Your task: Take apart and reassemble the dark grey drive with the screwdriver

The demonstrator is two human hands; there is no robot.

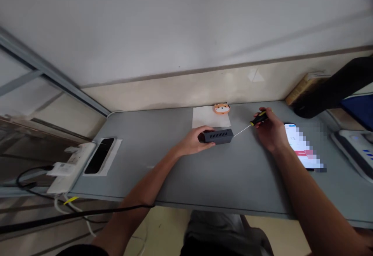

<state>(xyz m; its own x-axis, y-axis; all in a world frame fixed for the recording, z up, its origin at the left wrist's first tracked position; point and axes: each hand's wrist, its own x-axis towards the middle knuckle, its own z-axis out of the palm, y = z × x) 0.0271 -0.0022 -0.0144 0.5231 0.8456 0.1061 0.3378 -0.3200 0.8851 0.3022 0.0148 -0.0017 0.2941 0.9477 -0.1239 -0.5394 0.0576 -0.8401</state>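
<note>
My left hand (196, 141) grips the left end of a dark grey box with vent slots (220, 136), thumb and fingers on opposite sides. The box is just above or on the grey desk; which one I cannot tell. In my right hand (269, 128) is a screwdriver (259, 119) with a black and yellow handle. Its thin shaft slants down to the left, and the tip is at the right end of the box. Whether the tip touches a screw is too small to see.
Behind the box lie white paper (204, 116) and an orange animal-faced case (222, 108). A lit phone (297, 141) is beside my right forearm. At left are a dark phone (100, 155) and a power strip (74, 166). A black cylinder (332, 89) stands at right; a black cable (72, 218) crosses my left arm.
</note>
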